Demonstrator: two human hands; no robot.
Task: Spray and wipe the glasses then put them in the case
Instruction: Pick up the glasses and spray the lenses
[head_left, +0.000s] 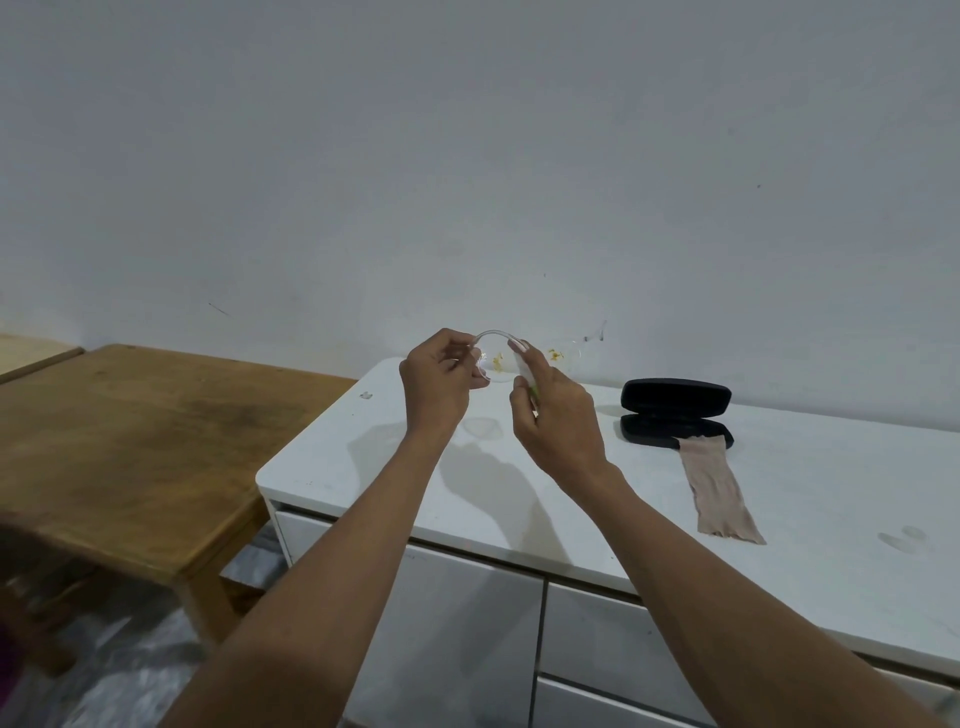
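Glasses (493, 335) barely visible between both hands.

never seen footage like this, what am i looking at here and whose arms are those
There is no machine here. One wide-angle camera sits on a person's head and looks forward and down, so the two bare arms are the wearer's own. The left hand holds clear-framed glasses up above a white cabinet top. The right hand has its grip on a small spray bottle aimed at them. To the right, on the cabinet, lies an open black glasses case, with a beige cloth trailing from its front edge. A wooden table stands to the left.
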